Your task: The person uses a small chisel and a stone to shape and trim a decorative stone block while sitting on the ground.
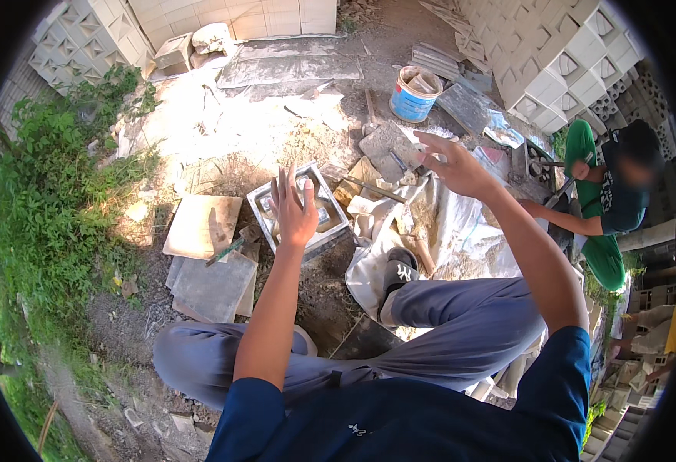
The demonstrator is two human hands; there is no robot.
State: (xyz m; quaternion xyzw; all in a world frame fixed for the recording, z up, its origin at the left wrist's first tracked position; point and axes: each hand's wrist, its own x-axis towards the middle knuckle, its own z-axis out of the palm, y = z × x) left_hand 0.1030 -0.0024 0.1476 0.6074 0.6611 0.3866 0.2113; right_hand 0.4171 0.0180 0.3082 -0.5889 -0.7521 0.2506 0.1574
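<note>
My left hand (295, 209) is raised over a square metal-edged mould (267, 206), its fingers apart and nothing in them. Parts of the mould and the greyish pieces inside it are hidden behind that hand. Farther right, my right hand (455, 165) hovers above a crumpled white sack (461, 223), fingers spread and free of any object. Between the hands a thin rod (372, 187) lies across the sack and a brownish slab. A wooden handle (424, 256) rests on the sack beside my shoe (399, 271).
Left of the mould lie a tan square slab (203, 225) and stacked grey sheets (213, 286). A blue bucket (415, 94) stands farther off. At right, another person (622, 177) crouches, holding a tool. Patterned blocks (561, 61) are stacked behind; green plants (53, 185) border the left.
</note>
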